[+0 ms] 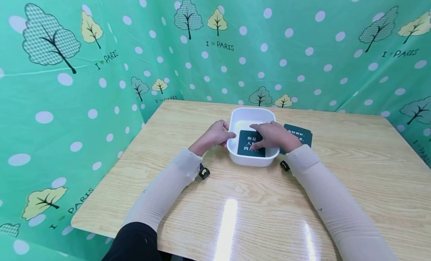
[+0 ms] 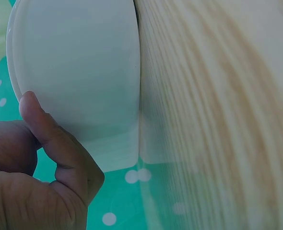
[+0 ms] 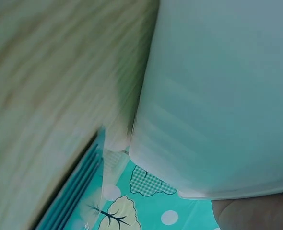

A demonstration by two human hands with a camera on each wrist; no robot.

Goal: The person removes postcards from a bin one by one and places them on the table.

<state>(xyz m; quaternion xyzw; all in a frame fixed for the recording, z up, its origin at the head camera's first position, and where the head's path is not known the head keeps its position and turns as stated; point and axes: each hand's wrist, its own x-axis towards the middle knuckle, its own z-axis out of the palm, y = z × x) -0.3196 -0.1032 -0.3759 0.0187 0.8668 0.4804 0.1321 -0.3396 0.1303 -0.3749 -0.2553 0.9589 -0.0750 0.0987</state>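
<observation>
A white plastic basin (image 1: 253,161) stands on the table. My left hand (image 1: 217,134) grips its left rim, thumb inside and fingers outside; the left wrist view shows the thumb (image 2: 60,143) against the basin wall. A dark green card (image 1: 245,150) printed with white Chinese characters lies in the near part of the basin. My right hand (image 1: 274,135) reaches over the right rim, with thumb on the card's face and fingers spread near its far edge. Part of the card is hidden under that hand. In the right wrist view the basin (image 3: 213,105) hides most of the hand.
Several similar dark green cards (image 1: 301,133) lie stacked right of the basin, partly behind my right wrist; their edges (image 3: 76,191) show in the right wrist view. Small black objects (image 1: 204,172) sit by each forearm. A green patterned curtain (image 1: 286,47) hangs behind the wooden table (image 1: 188,219).
</observation>
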